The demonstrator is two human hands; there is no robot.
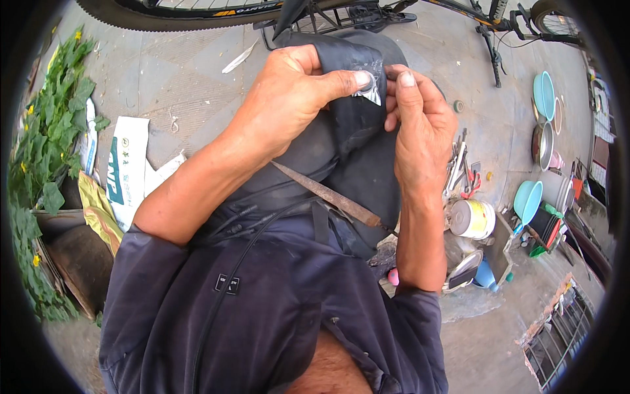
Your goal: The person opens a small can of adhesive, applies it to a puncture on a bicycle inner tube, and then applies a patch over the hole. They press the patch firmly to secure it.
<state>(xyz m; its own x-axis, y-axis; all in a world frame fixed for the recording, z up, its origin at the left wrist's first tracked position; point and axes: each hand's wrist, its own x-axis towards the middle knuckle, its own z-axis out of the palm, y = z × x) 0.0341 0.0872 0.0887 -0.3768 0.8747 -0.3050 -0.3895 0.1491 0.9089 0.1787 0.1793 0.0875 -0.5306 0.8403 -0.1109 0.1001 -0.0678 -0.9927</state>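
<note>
A flat black rubber inner tube (351,125) is held up over my lap. My left hand (292,95) is closed on it, the thumb pressing beside a shiny silver patch (371,97) with clear, wrinkled film around it. At the tube's right edge my right hand (423,115) is closed too, thumb raised and fingers curled against the rubber; its exact pinch is partly hidden. Across my dark-clothed lap, below the tube, lies a long rusty file (335,198), touched by neither hand.
A bicycle wheel (197,18) and frame stand at the far side. To the right are hand tools (459,161), a white bucket (472,218) and turquoise basins (527,201). Leafy plants (59,111) and a white sack (126,171) are on the left.
</note>
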